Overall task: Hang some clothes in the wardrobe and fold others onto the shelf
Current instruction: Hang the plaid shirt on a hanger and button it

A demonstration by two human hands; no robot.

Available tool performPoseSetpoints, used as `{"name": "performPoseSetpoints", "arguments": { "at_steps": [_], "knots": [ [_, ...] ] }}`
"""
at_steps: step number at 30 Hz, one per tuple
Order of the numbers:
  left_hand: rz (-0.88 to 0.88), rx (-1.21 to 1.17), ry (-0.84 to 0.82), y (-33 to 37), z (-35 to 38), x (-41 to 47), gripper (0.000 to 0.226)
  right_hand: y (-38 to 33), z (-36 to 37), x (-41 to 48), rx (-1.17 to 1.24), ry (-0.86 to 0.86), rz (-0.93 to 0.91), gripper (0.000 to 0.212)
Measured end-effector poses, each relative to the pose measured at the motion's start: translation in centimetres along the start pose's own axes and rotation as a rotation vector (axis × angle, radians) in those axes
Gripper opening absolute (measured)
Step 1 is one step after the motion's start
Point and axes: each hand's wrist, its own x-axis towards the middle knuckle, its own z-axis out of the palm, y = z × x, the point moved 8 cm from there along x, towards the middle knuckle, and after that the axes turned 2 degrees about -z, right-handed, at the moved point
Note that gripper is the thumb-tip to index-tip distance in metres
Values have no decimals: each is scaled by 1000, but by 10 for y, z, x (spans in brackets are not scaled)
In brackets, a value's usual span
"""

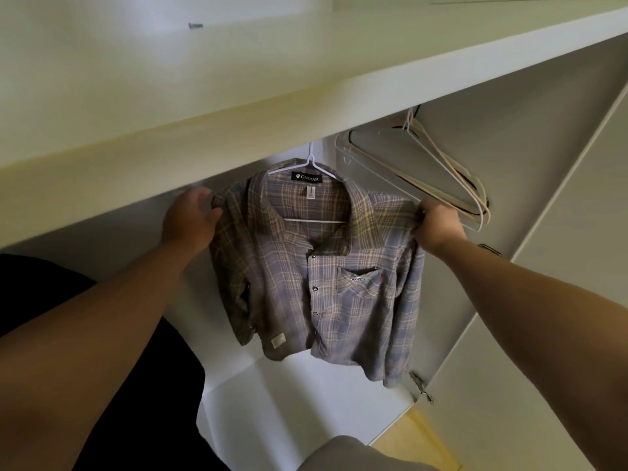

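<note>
A grey and tan plaid shirt point(326, 277) hangs on a white hanger point(311, 161) inside the wardrobe, just under the cream shelf point(238, 107). The hanger's hook goes up behind the shelf's front edge, so the rail is hidden. My left hand point(188, 220) grips the shirt's left shoulder. My right hand point(438, 224) grips the right shoulder, with cloth bunched in the fingers. The shirt faces me, collar open, chest pocket on the right.
Several bare hangers point(441, 178) hang to the right of the shirt, tilted against the side wall. The open wardrobe door point(543, 300) with a metal hinge point(421, 385) stands at right. Dark cloth point(40, 290) lies at lower left. The white wardrobe floor point(306, 396) is below.
</note>
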Motion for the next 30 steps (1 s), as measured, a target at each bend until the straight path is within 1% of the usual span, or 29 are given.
{"name": "performPoseSetpoints", "arguments": {
  "at_steps": [2,4,5,7,8,10,14,16,18,20,23,27,30],
  "knots": [
    [-23,-22,-70,-3,8,6,44,3,-1,-1,-4,1,-4,25],
    [-29,-27,-131,-4,16,9,36,5,-4,-3,6,12,-4,22],
    [-17,6,-133,-3,19,9,31,7,-5,-3,5,15,1,20],
    [10,69,-74,-1,19,9,23,10,-5,-5,-6,13,15,16],
    [-4,72,-42,-2,18,9,23,11,-5,-5,-9,12,23,15],
    [-43,58,-23,-7,18,12,34,13,-5,-6,-17,16,29,14],
    [-10,57,-114,-1,29,18,63,12,-6,-10,-41,42,52,13],
    [31,43,-140,6,34,22,72,12,-4,-11,-51,44,63,15],
    [40,51,-162,11,37,26,73,11,-1,-11,-60,24,62,18],
    [55,70,-159,19,37,29,67,11,-1,-11,-64,4,63,19],
    [119,110,-171,39,39,32,51,14,-3,-12,-65,-6,89,19],
    [214,194,-186,67,43,31,40,18,-5,-13,-23,-27,113,20],
    [294,188,-148,80,43,24,20,18,-10,-13,-8,-35,114,12]
  ]
}}
